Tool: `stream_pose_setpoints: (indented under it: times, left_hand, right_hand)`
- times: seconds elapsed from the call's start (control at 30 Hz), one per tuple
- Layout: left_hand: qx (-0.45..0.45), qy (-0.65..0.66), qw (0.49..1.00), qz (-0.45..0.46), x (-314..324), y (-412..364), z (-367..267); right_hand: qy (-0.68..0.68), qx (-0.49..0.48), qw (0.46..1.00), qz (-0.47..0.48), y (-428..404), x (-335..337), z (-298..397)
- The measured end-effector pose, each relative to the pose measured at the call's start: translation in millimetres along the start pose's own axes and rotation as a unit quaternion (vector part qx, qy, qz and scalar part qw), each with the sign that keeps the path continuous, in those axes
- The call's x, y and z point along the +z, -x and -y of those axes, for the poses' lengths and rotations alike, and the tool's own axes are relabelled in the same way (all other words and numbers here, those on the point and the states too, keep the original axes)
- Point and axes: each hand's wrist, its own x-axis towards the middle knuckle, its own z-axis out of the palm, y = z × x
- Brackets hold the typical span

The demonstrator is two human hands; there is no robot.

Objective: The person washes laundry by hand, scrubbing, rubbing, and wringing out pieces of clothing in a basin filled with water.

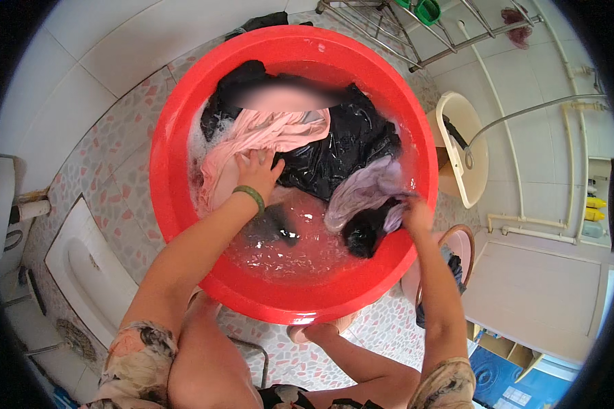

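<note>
A large red plastic basin of water and wet clothes stands before me on the floor. My left hand, a green bangle at its wrist, lies spread on a pink garment in the basin. Close to the right inner wall, my right hand grips an end of a wet lilac cloth; its fingers are blurred. Beside that hand hangs a dark cloth, and I cannot tell whether it is gripped too. Black clothes fill the far half. Part of the pink garment is blurred over.
A squat toilet is set in the floor at left. To the right are a cream tub with a hose and a pink bucket holding dark cloth. A metal rack stands beyond the basin.
</note>
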Motion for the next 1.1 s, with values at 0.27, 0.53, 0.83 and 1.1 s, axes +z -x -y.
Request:
stream_pose_setpoints:
  times: [0.27,0.53,0.83,1.1]
  left_hand:
    - [0.055,-0.061,0.964,0.253,16.2,13.1,-6.1]
    - [0.138,0.076,0.977,0.141,41.0,89.4,-75.4]
    - [0.184,0.354,0.876,0.27,-71.7,75.3,-39.7]
    - [-0.143,0.029,0.977,0.154,-51.6,14.2,71.5]
  right_hand:
    - [-0.157,0.105,0.976,-0.111,-100.0,-113.4,-30.0]
    - [-0.344,-0.094,0.934,-0.035,-57.6,-92.4,138.1]
    - [-0.087,-0.278,0.947,0.136,88.5,24.7,252.3]
    - [-0.109,-0.206,0.961,0.147,124.8,60.9,123.5]
